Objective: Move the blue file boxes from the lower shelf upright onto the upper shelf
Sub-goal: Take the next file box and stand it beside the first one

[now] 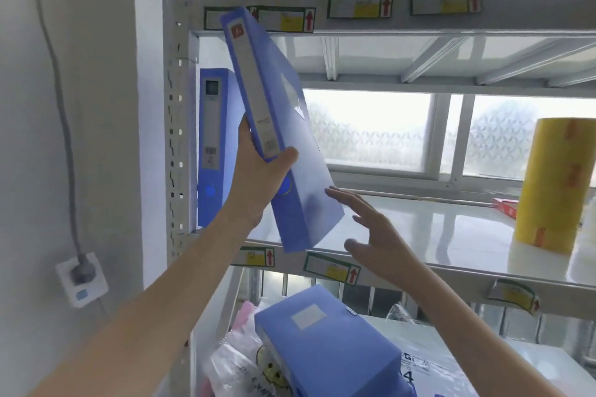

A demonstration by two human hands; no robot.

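My left hand grips a blue file box by its spine, tilted with its top leaning left, its lower corner just above the front edge of the upper shelf. My right hand is open with fingers spread, its fingertips at the box's lower right side. Another blue file box stands upright at the shelf's far left against the post. On the lower shelf a stack of blue file boxes lies flat.
A yellow tape roll stands at the right of the upper shelf, a red packet behind it. Plastic bags and a paper ream lie beside the flat stack. A shelf above carries labels. A wall socket is at left.
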